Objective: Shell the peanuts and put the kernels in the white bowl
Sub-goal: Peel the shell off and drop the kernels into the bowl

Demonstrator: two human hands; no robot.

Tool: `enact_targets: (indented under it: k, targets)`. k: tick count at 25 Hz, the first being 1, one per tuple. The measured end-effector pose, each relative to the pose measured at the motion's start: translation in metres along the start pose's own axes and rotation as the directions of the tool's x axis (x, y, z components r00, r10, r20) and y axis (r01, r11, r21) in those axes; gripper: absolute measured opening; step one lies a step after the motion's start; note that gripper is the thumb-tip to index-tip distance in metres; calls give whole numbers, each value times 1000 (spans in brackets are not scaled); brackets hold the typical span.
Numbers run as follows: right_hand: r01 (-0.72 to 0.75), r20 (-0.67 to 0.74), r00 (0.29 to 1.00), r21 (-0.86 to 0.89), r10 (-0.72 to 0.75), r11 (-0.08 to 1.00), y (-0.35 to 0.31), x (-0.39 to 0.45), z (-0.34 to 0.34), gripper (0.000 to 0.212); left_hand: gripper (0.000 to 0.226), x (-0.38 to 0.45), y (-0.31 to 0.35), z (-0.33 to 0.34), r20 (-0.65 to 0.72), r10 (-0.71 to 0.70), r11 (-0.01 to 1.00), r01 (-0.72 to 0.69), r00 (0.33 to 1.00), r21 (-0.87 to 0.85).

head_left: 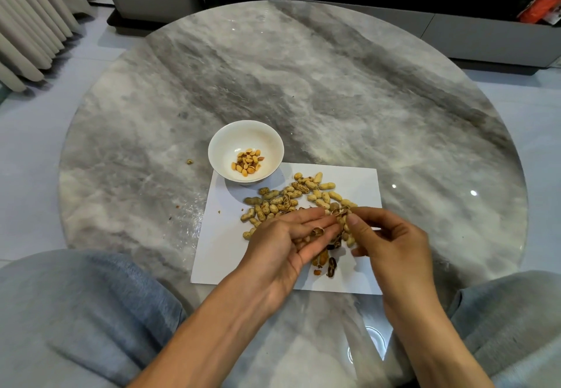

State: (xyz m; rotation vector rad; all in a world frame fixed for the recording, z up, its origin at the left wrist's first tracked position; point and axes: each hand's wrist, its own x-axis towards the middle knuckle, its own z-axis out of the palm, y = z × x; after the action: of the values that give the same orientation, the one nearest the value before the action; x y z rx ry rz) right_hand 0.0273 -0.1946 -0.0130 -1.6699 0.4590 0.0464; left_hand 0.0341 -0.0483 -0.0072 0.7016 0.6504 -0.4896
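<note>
One round grey marble table (303,84) w/ white paper sheet (224,245), unshelled tan peanuts (282,196) piled on it. Small white ceramic bowl (224,145) on sheet's far-left corner, kernels (247,161) inside. Left hand (288,239) flat, palm up, shell half on fingers; right hand (391,236) pinches cracked shell (340,212)

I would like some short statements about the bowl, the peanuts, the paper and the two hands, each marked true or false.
1. The white bowl holds some shelled kernels. True.
2. The unshelled peanuts lie in a second bowl. False: they lie loose on the white paper.
3. The right hand pinches a cracked peanut in its fingertips. True.
4. The left hand is a closed fist. False: its fingers are nearly straight, palm up, with a shell piece on them.
5. The bowl stands far from the paper. False: its near edge overlaps the paper's corner.
</note>
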Motion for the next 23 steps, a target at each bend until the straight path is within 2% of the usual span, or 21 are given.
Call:
enact_targets:
  k: [1,3,5,7,9,13,15,17,20,23]
  targets:
    - [5,24,1000,-31,-4,1000,2,-1,0,10,32,0,0,0,-2,6,1000,-6,1000,4]
    - [188,68,982,-180,-178,966,5,-5,3,13,31,0,0,0,-8,27,999,-27,1000,17]
    - [478,215,879,-374,-427,795,6,-9,6,15,33,1,0,-2,-7,37,999,-37,999,38]
    - [620,333,783,-481,-525,620,13,-11,10,16,35,3,1,-4,-6,33,998,-32,999,57]
    - [614,338,787,-504,-516,607,17,-10,11,15,38,4,0,-4,-14,21,998,-20,1000,67]
    - [506,244,863,-434,-444,745,23,-5,8,20,48,3,-3,-1,16,-10,997,9,1000,75]
    - [480,165,874,-445,-457,756,23,-4,8,23,52,3,-4,0,27,-12,998,10,1000,59]
    - [530,173,840,-467,-515,708,19,-7,10,17,50,3,-2,-2,26,-4,999,3,1000,33]
    - [636,307,765,-494,-566,593,17,-14,14,13,47,4,2,-4,-2,3,1000,-3,1000,6]
    - [627,329,774,-520,-541,580,22,-13,16,14,48,3,2,-3,-32,1,999,-2,999,-41]
